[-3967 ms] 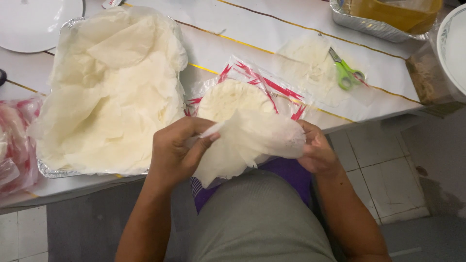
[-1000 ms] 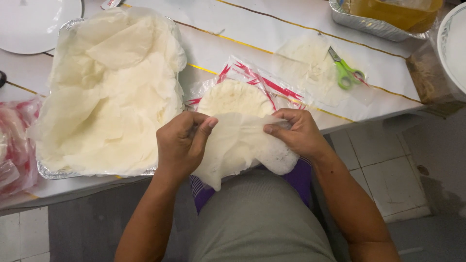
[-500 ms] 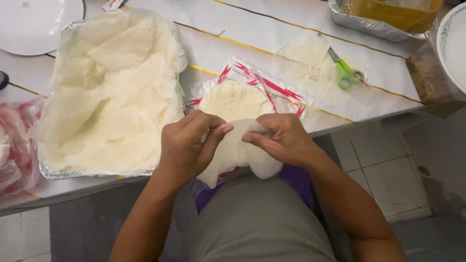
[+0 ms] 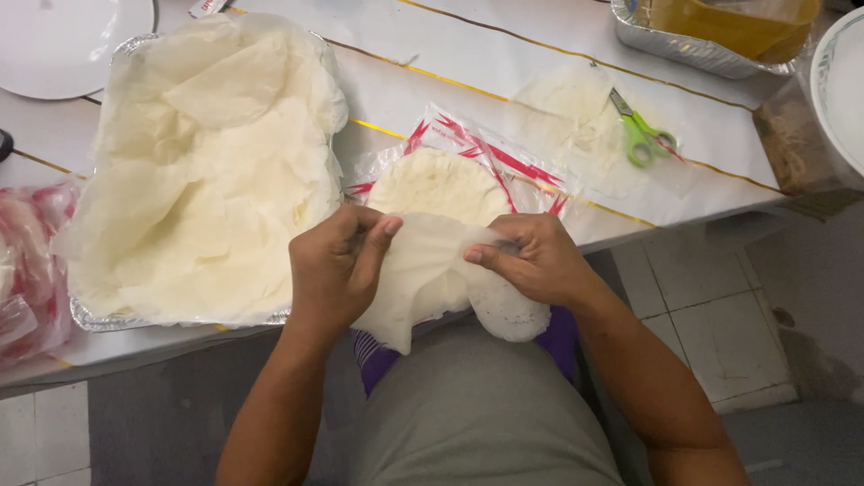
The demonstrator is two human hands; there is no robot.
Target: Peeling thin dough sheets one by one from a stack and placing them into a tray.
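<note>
Head view: both hands pinch one thin wrapper sheet (image 4: 423,279).
Left hand (image 4: 335,270) and right hand (image 4: 531,259) fingers pinch its top edge; the sheet hangs down over the lap, before a red-striped clear bag (image 4: 468,148) on the table (image 4: 504,63).

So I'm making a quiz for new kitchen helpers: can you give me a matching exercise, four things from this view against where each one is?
Things:
1. thin wrapper sheet
2. green-handled scissors
3. foil tray of separated sheets
4. stack of round wrappers

Places:
A. on the red-striped plastic bag
B. table's left part
C. between left hand and right hand
D. table's right part, on a pale sheet

Pairs: 1-C, 2-D, 3-B, 4-A
</note>
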